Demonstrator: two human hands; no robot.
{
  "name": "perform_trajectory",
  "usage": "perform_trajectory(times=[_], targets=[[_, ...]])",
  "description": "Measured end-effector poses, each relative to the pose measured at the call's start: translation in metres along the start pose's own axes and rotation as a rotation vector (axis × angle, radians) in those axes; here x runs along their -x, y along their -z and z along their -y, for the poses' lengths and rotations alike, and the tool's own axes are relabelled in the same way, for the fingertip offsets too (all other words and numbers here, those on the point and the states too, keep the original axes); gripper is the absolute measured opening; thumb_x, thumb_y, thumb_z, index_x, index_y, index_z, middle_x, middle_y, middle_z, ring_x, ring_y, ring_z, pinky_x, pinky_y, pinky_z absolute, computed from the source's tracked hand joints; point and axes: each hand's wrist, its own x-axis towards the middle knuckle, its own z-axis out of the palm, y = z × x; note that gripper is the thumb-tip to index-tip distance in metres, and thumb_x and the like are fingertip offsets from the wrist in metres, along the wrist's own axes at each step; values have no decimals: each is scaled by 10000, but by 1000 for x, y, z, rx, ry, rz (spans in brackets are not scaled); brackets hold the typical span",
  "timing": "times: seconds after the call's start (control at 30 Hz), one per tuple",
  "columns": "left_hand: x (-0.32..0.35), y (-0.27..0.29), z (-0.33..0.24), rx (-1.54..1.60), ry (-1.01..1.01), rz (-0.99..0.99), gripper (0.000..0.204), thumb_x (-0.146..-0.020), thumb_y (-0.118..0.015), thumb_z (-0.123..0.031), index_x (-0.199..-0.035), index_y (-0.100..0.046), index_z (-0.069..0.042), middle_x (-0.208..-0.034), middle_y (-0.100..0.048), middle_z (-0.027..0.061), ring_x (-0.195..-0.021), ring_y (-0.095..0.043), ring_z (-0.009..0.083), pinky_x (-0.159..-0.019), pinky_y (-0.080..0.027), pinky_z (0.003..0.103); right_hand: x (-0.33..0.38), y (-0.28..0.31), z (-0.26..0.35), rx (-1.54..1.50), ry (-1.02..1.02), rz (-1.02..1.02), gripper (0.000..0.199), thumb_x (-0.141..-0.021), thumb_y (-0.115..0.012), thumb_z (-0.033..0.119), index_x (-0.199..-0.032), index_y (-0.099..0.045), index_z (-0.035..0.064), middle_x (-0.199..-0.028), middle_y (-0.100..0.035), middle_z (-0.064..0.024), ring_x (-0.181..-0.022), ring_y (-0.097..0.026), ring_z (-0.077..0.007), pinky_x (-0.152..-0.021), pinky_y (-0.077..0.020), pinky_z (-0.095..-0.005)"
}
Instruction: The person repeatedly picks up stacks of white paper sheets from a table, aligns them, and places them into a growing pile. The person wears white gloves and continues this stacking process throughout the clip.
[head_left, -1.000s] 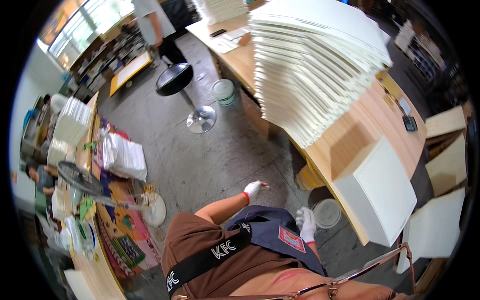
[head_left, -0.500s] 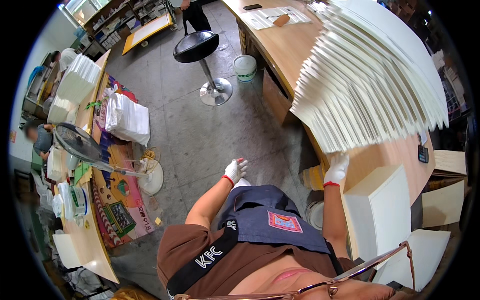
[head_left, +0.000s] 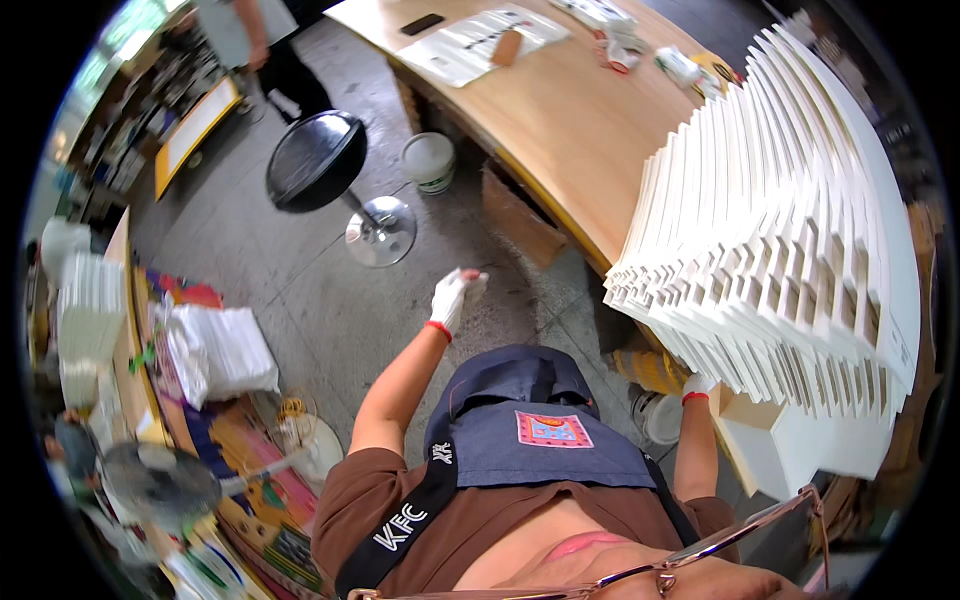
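Note:
A large fanned stack of thin white boards (head_left: 740, 230) covers the right part of the wooden table (head_left: 560, 130), their edges towards me. My right hand (head_left: 700, 383), in a white glove with a red cuff, is at the near lower edge of the stack. Its fingers are hidden by the boards, so their grip does not show. In front of my apron, my left hand (head_left: 458, 298) hangs in the air over the floor, gloved the same way. Its fingers are loosely stretched and nothing shows in them.
A white box-like piece (head_left: 755, 440) stands below the stack. Beneath the table edge are a yellow bucket (head_left: 650, 372) and a white bucket (head_left: 660, 417). Ahead are a black stool (head_left: 318, 160), a lidded pail (head_left: 428, 162) and a person (head_left: 265, 50). A fan (head_left: 160, 485) stands left.
The view has turned, so the stool and left table sit further left. My left hand has risen a little. My right hand, whose fingers showed at the stack's near edge, is now mostly covered by the boards.

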Motion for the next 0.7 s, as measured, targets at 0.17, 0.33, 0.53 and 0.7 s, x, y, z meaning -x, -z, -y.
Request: perform_trajectory(times=[0.17,0.33,0.53,0.7], targets=[[-102,-119,-85,-358,-252,438,364,-927,-648,-334,-1147,-638,-44,-1130,-669,83,-1009,-626,161,-897,-500,293,8,-9,14,-21,-17,-134,521,-1022,-401,352,-1493,-348,136,-1553,-325,-92,-1432,-292,-288,-1163,-256,-396],[-174,-272,-99,-457,-245,614,614,-946,-510,-526,-1370,-501,-82,-1296,-602,143,-1213,-545,241,-1017,-411,363,14,-11,15,-63,-37,-254,518,-1022,-400,349,-1491,-352,134,-1552,-328,-89,-1429,-297,-285,-1159,-261,-392],[-242,-386,-137,-749,-199,744,698,-933,-412,-630,-1431,-460,-142,-1382,-558,140,-1305,-489,306,-1083,-353,376,36,-18,10,-86,-118,-405,514,-1023,-400,346,-1488,-357,133,-1552,-331,-86,-1426,-303,-281,-1155,-268,-388],[-284,-451,-124,-726,-29,1250,702,-923,-449,-639,-1422,-502,-147,-1420,-532,94,-1325,-467,245,-1095,-333,339,53,-34,7,-90,-154,-492,510,-1023,-399,343,-1486,-361,131,-1551,-334,-83,-1423,-308,-278,-1151,-274,-384]])
